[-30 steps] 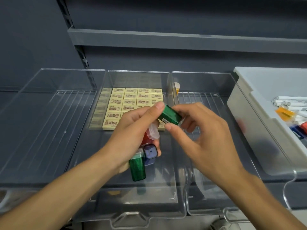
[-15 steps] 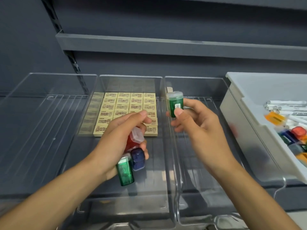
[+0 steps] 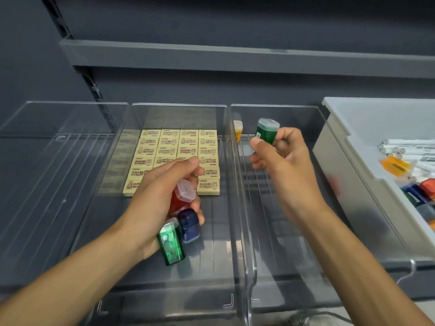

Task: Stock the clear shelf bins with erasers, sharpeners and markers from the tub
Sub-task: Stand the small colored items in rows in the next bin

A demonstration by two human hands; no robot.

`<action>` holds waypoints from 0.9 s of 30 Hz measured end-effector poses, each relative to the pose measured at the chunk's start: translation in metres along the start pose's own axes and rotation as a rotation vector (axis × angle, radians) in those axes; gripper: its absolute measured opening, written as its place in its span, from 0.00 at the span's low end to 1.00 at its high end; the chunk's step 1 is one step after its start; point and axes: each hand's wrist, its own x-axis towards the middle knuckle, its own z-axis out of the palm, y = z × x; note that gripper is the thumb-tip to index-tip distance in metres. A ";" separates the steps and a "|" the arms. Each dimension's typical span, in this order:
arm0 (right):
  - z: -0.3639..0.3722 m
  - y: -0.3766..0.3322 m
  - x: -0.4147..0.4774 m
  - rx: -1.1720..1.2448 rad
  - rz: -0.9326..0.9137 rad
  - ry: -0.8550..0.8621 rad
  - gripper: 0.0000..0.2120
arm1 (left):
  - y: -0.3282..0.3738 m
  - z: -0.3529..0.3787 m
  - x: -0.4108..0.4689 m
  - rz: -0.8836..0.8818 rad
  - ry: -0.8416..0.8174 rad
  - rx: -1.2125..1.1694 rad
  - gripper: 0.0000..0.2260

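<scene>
Three clear bins stand side by side on the shelf: the left bin (image 3: pixel 58 118) at 9 o'clock, the middle bin (image 3: pixel 179 114) at 12, the right bin (image 3: pixel 282 114) toward 2. The grey tub (image 3: pixel 353 165) sits just beside the right bin, at 3 o'clock.

The left hand (image 3: pixel 162 198) hangs over the middle bin, its fingers curled round three sharpeners: a red sharpener (image 3: pixel 181 196) with a clear cap, a blue sharpener (image 3: pixel 188 225) at its 6 o'clock, and a lower green sharpener (image 3: pixel 170 243) sticking out toward 7. The right hand (image 3: pixel 282 165) is over the right bin and pinches one upright green sharpener (image 3: pixel 267 131) between thumb and fingers, cap toward 12.

One orange sharpener (image 3: pixel 237 130) stands in the right bin's far left corner, at 9 o'clock of the pinched one and apart from it.

The cream erasers (image 3: pixel 169 144) lie flat in the far half of the middle bin, four across and six rows deep; the left hand hides part of the near rows, so the full count cannot be told.

In the tub, white markers (image 3: pixel 409 147) lie bunched toward 12, too crowded to count. One tub orange sharpener (image 3: pixel 395 164) lies at their 6 o'clock, with red and blue ones nearer.
</scene>
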 end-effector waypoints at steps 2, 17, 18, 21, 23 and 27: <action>-0.004 0.002 0.003 -0.022 0.004 -0.032 0.11 | 0.001 0.001 -0.001 -0.001 0.006 -0.002 0.12; -0.012 0.016 0.014 0.164 0.104 0.004 0.15 | -0.002 0.004 0.001 -0.023 0.023 -0.008 0.08; -0.013 0.016 0.016 0.117 0.100 -0.007 0.16 | -0.002 0.004 0.001 -0.023 0.024 -0.007 0.08; -0.012 0.017 0.020 -0.066 0.051 -0.057 0.11 | -0.002 0.004 0.002 -0.027 0.025 -0.007 0.08; -0.011 0.019 0.025 -0.167 0.036 -0.021 0.11 | -0.002 0.004 0.001 -0.033 0.029 -0.012 0.08; -0.012 0.029 0.037 -0.364 0.006 0.049 0.10 | -0.003 0.002 0.001 -0.031 0.027 -0.004 0.07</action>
